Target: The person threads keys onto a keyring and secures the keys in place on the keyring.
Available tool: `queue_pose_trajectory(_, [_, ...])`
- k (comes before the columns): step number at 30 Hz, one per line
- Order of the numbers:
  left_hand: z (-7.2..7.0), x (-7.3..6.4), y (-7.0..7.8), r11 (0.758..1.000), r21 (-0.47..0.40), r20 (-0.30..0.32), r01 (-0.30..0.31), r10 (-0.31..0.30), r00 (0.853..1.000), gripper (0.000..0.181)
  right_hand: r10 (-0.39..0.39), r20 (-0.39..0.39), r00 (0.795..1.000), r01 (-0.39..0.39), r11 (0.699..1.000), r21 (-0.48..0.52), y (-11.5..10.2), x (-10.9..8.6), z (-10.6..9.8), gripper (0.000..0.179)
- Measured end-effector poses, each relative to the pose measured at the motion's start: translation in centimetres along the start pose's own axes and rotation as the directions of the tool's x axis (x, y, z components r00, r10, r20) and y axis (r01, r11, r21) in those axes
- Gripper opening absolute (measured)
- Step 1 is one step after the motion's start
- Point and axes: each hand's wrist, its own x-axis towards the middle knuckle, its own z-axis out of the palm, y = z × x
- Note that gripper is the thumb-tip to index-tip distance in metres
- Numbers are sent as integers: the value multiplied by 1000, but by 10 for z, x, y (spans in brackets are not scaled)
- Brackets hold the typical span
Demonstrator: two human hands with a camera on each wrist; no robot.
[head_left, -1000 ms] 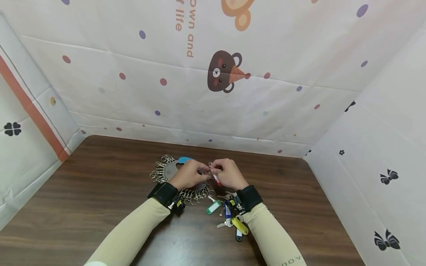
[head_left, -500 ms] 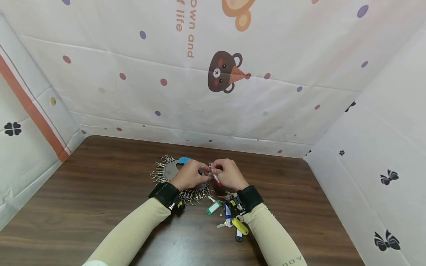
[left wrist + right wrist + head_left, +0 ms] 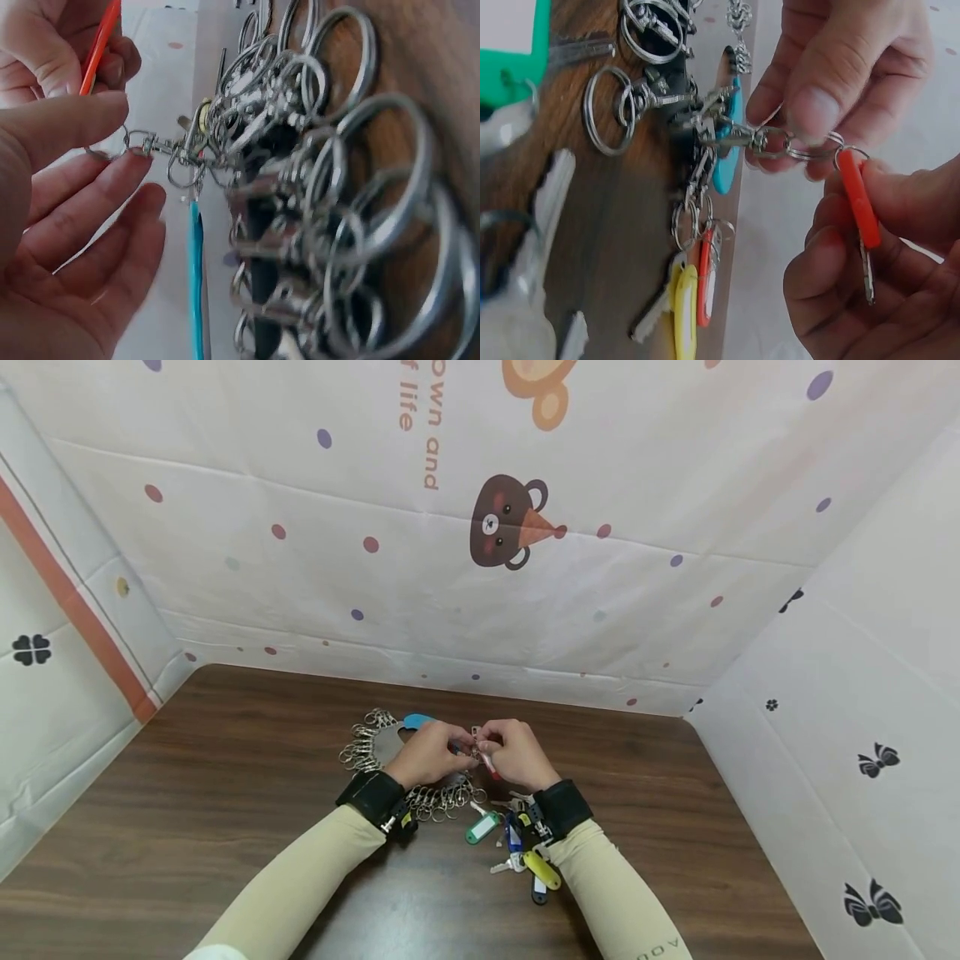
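Observation:
My left hand (image 3: pixel 431 753) pinches a split ring (image 3: pixel 814 148) between thumb and fingers; the ring hangs from a swivel clip (image 3: pixel 735 136) on the grey key-holder plate (image 3: pixel 386 743). Close beside it, my right hand (image 3: pixel 516 752) pinches a red key tag (image 3: pixel 860 201), with a key (image 3: pixel 868 277) showing below the tag. The tag's small wire loop meets the split ring at the left fingertips. In the left wrist view, metal rings (image 3: pixel 420 187) and clips crowd the holder's edge, and its blue part (image 3: pixel 196 277) stands behind them.
Near the right wrist lie loose keys with a green tag (image 3: pixel 482 828), a blue tag (image 3: pixel 513 835), a yellow tag (image 3: pixel 542 869) and a black tag (image 3: pixel 539 890). Another yellow tag (image 3: pixel 685 311) and red tag (image 3: pixel 706 281) hang from the holder. A patterned curtain rises behind the wooden table (image 3: pixel 247 760).

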Motion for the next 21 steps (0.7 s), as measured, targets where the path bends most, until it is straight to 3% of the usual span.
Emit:
queue_pose_trajectory(8, [4,-1,-1,996,-89,-63,2,-7,998,23,41,-39,998,-37,995,96,2,-1,4,17])
queue_pose_trajectory(15, [3,0,-3,996,-86,-60,11,-16,998,20,-26,-14,1000,27,998,65,5,-1,4,17])
queue_pose_trajectory(21, [3,1,-2,995,-103,-32,7,-10,999,25,14,-38,999,-10,996,87,7,-2,6,18])
